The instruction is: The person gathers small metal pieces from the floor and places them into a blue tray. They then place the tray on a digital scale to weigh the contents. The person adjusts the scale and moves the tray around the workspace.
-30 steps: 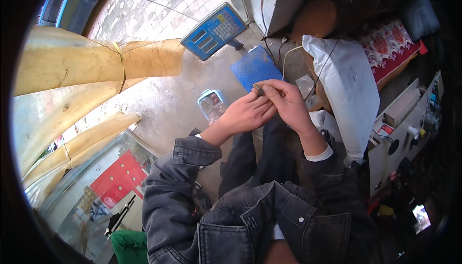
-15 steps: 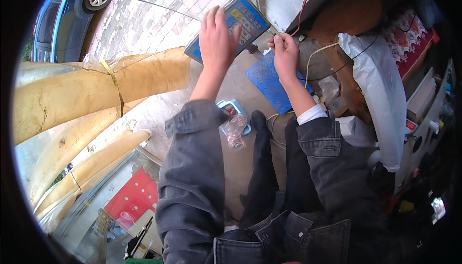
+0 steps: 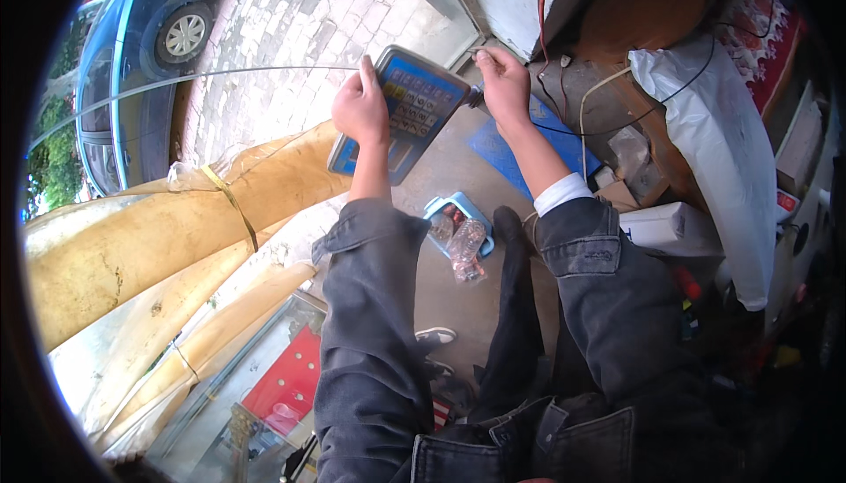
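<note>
Your left hand [image 3: 359, 106] grips keypad unit [image 3: 404, 111]; right hand [image 3: 504, 78], at unit's right edge, pinches thin tool [image 3: 477, 93]. Fastener work underway, prob.; keep unit steady.

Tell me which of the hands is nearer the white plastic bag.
Right. The right hand is beside the keypad, closer to the white plastic bag; the left hand grips the keypad's far side.

— where's the camera sitting?
— it's riding on the person's head, looking steeply down past both denim sleeves to the raised left hand [image 3: 359, 106] and right hand [image 3: 504, 82], close in.
— and how much is it taking in?
— it's bulging wide, bending the paving [image 3: 291, 33] and parked car [image 3: 132, 60] toward a dark round rim.
</note>
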Action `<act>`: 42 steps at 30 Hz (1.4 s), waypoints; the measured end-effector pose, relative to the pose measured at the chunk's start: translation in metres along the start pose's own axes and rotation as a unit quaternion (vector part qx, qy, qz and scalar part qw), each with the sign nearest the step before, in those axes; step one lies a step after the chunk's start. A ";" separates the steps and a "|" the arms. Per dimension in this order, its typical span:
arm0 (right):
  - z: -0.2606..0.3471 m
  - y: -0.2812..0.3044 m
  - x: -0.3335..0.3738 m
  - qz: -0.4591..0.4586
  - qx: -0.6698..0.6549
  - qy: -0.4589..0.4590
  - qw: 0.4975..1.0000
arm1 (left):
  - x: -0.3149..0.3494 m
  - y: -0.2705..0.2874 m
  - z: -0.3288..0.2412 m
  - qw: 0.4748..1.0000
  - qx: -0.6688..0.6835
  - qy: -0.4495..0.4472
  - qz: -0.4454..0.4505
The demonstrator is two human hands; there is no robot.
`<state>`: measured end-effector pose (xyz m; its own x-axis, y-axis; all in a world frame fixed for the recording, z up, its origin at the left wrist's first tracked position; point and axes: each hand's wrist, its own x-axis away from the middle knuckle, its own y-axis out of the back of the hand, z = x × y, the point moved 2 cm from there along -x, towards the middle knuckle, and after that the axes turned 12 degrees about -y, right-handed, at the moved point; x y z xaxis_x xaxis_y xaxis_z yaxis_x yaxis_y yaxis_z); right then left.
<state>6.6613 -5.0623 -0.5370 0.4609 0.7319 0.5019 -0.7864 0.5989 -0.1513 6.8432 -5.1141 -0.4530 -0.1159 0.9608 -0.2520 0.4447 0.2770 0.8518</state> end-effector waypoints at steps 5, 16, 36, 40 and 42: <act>-0.016 -0.044 0.015 0.193 0.063 -0.024 0.979 | 0.024 0.033 0.056 0.969 0.243 0.029 -0.037; -0.036 -0.084 0.070 0.255 0.184 -0.086 0.946 | 0.051 0.066 0.116 0.942 0.325 0.060 -0.059; -0.017 -0.111 0.080 0.276 0.386 0.190 0.860 | 0.064 0.076 0.139 0.938 0.332 0.083 -0.051; -0.004 -0.119 0.074 0.234 0.449 0.119 0.854 | 0.060 0.070 0.129 0.939 0.331 0.079 -0.056; 0.001 -0.118 0.070 0.235 0.454 0.111 0.852 | 0.057 0.066 0.125 0.936 0.338 0.078 -0.055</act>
<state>6.7860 -5.0824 -0.4834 -0.0055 0.9251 0.3796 -0.8530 -0.2024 0.4811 6.9769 -5.0426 -0.4688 -0.3000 0.9315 -0.2059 0.8770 0.3542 0.3247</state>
